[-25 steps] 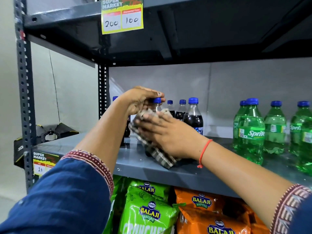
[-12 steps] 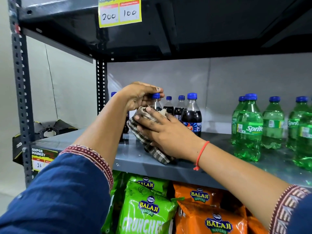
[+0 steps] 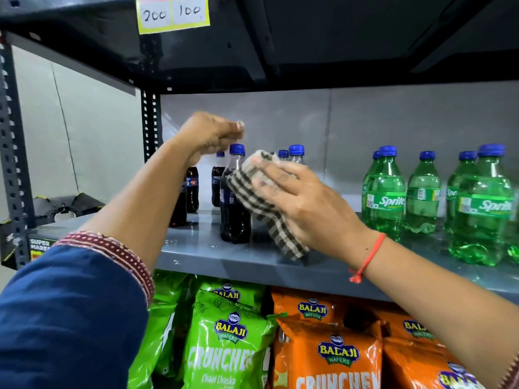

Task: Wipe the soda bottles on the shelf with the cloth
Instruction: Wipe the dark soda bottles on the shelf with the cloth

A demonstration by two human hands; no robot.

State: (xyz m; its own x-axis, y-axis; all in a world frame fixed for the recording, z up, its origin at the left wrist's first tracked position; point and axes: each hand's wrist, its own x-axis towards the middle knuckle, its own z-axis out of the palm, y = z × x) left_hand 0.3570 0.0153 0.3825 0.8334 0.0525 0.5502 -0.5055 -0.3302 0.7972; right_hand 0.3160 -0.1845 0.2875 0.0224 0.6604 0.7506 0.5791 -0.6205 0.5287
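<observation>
Pressing a checked cloth flat against the right side of a dark cola bottle, the right hand has its fingers spread over the woven brown-and-cream fabric, pinning it under palm and fingers rather than closing round it; the cloth's lower end hangs down to touch the grey metal shelf. That bottle is clear plastic with a waisted body, a blue ribbed cap and a dark label too blurred to read, and it stands upright near the shelf's front edge. Above and just left of its cap the left hand hovers, fingers loosely curled and holding nothing, blurred by motion. More cola bottles stand behind, and two blue caps show past the cloth. Well apart to the right stand translucent green bottles with blue caps and green labels reading "Sprite". A red thread bracelet circles the right wrist; the left forearm comes out of a blue sleeve with a maroon embroidered cuff. Overhead, a yellow price tag carries handwritten "200" and "100". Below the shelf, glossy snack bags in green and orange read "BALAJI WAFERS" and "CRUNCHEX"; the green one adds "Chaat Chaska"
</observation>
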